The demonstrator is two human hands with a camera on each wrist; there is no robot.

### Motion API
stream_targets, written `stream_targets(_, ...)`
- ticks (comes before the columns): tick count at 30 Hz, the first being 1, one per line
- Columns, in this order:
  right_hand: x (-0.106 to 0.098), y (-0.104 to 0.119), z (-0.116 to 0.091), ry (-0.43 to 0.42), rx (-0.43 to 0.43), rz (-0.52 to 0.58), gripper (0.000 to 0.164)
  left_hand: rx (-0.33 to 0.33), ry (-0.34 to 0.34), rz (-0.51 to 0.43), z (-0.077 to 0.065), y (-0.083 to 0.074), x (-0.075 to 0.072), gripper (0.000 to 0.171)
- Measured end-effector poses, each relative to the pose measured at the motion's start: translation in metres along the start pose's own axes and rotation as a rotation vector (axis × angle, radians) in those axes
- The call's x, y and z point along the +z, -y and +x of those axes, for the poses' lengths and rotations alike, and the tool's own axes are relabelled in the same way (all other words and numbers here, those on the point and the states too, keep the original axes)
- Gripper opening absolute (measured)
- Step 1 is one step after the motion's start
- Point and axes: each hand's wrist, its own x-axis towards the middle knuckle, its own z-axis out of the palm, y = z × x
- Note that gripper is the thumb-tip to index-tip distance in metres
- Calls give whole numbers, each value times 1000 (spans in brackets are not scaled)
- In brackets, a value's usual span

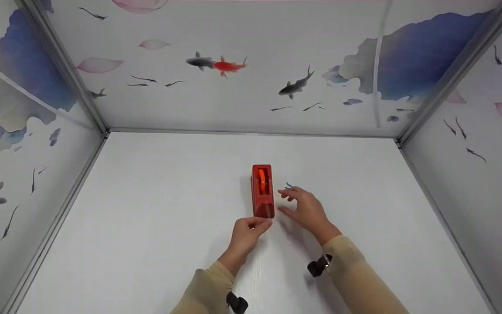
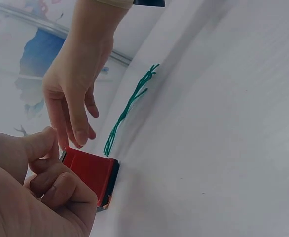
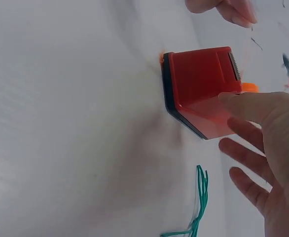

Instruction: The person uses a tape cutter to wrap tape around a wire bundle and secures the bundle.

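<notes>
1. Left hand [image 1: 244,237] pinches seemingly clear tape [image 1: 269,213], perhaps to tension it, at a boxy red plastic dispenser [image 1: 262,199] just ahead.
2. Right hand [image 1: 307,211] hovers spread beside it, near thin green wires [image 2: 124,115] on the white worktop [image 1: 181,196].

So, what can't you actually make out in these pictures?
Green strands: mostly hidden by the right hand in the head view; cut off by the bottom edge in the right wrist view.
Red tape dispenser: partly covered by the left hand in the left wrist view.
Anything the left hand may pinch: hidden by its own fingers in the left wrist view, too small in the head view.
</notes>
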Motion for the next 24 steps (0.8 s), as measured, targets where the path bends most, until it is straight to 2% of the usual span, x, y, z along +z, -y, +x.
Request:
stream_targets(6,-12,-15,-2,-38,210,-136,43,-23,5,3,-1,1,-1,25)
stream_targets(13,-23,-36,-7,-20,381,-140,39,-47,7,18,-1,4,-2,24)
stream_targets(17,-26,-43,-8,14,452,-133,36,-63,4,25,0,4,-2,23)
stream_targets(24,-23,-49,-14,54,515,-100,29,-73,9,20,-3,4,-2,25)
